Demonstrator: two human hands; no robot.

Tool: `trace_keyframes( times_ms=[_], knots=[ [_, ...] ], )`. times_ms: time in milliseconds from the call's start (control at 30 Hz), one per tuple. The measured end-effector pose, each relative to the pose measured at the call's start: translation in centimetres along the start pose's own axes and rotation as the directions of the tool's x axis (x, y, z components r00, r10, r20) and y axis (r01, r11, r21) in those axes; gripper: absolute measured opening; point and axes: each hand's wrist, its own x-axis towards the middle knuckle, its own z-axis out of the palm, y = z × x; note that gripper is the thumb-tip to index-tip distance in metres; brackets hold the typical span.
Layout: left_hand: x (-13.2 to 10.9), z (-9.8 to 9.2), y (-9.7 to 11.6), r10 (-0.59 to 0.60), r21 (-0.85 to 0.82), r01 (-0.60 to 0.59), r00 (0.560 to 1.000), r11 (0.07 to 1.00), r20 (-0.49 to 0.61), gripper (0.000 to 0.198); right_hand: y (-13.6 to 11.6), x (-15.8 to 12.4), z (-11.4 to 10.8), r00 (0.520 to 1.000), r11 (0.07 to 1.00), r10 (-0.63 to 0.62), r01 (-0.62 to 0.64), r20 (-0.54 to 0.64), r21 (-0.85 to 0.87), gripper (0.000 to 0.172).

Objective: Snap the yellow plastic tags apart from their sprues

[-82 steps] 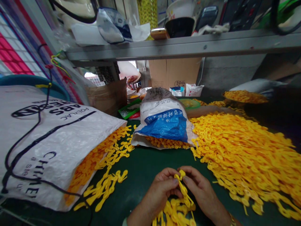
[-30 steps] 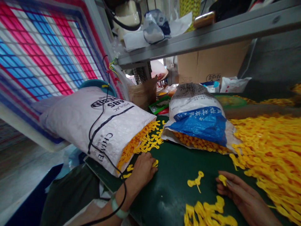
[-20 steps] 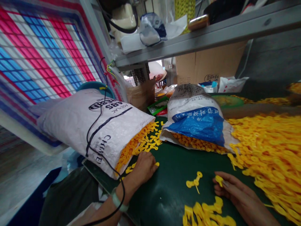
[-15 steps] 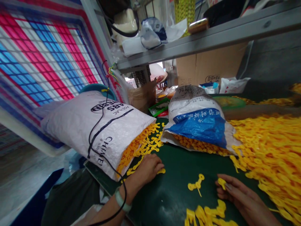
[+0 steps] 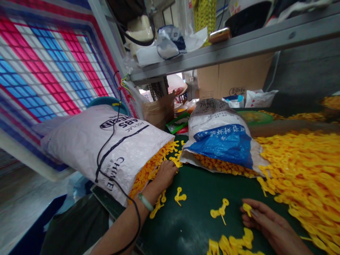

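The right hand holds a small yellow plastic piece in a closed pinch grip. A loose yellow piece, its long axis slanting, lies just left of that grip on the green desk. The left hand rests, loosely curled, on spilled pieces beside the white sack printed "ABS", "POLYLAC" and "CHIMEI"; whether it holds one, I cannot tell.

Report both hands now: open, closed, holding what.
Left hand: fingers among yellow plastic pieces; whether it holds any cannot be told.
Right hand: closed, holding a yellow plastic piece.
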Motion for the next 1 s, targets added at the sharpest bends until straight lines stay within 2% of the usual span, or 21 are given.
trace_keyframes(
  times_ms=[133,200,267,333,400,467,533,633,733,800,867,933,1000],
  knots=[
    [-0.7,-0.4,1.7,-0.032,-0.323,0.013,0.998,0.946,-0.053,0.018,-0.5,-0.2,0.6,1.000,0.998,-0.017,0.016,-0.012,-0.057,0.044],
    [-1.3,0.5,3.5,-0.052,-0.500,0.028,0.998,0.866,-0.033,0.030,-1.1,-0.6,1.5,0.998,0.993,-0.064,0.062,-0.016,-0.103,0.043],
    [-2.0,2.2,5.7,-0.057,-0.644,0.058,0.998,0.763,0.022,0.043,-1.8,-1.1,2.7,0.991,0.980,-0.135,0.133,-0.007,-0.150,0.042],
    [-2.8,4.3,8.3,-0.070,-0.801,0.135,0.991,0.584,0.116,0.049,-2.5,-1.7,3.8,0.979,0.962,-0.204,0.204,0.017,-0.183,0.039],
    [-3.6,6.2,10.7,-0.076,-0.931,0.283,0.959,0.232,0.273,0.044,-3.0,-2.3,4.5,0.963,0.938,-0.266,0.270,0.048,-0.216,0.033],
    [-4.4,7.5,12.8,-0.028,-0.924,0.382,0.923,-0.024,0.383,0.037,-3.1,-2.8,4.7,0.946,0.913,-0.320,0.324,0.060,-0.246,0.029],
    [-4.9,8.4,14.2,0.034,-0.899,0.421,0.907,-0.123,0.420,0.032,-3.1,-3.1,4.5,0.932,0.894,-0.361,0.359,0.044,-0.267,0.027],
    [-5.4,9.0,15.4,0.100,-0.865,0.457,0.889,-0.205,0.446,0.027,-3.1,-3.3,4.0,0.901,0.857,-0.433,0.418,0.019,-0.303,0.023],
    [-5.6,9.4,16.1,0.123,-0.850,0.471,0.882,-0.235,0.454,0.022,-3.4,-3.5,4.0,0.852,0.774,-0.518,0.502,0.068,-0.386,0.019],
    [-5.8,9.6,16.5,0.126,-0.863,0.458,0.889,-0.214,0.441,0.019,-3.5,-3.7,4.2,0.829,0.731,-0.549,0.537,0.104,-0.421,0.020],
    [-5.9,9.8,16.7,0.107,-0.886,0.428,0.903,-0.178,0.415,0.019,-3.5,-3.8,4.4,0.824,0.728,-0.556,0.545,0.107,-0.417,0.020],
    [-6.1,10.0,16.6,0.089,-0.914,0.388,0.921,-0.120,0.379,0.023,-3.5,-3.9,4.4,0.821,0.730,-0.564,0.546,0.089,-0.412,0.018],
    [-6.2,9.9,16.3,0.098,-0.936,0.351,0.933,-0.033,0.346,0.029,-3.4,-4.0,4.2,0.797,0.701,-0.599,0.565,0.071,-0.435,0.016]
  ],
)
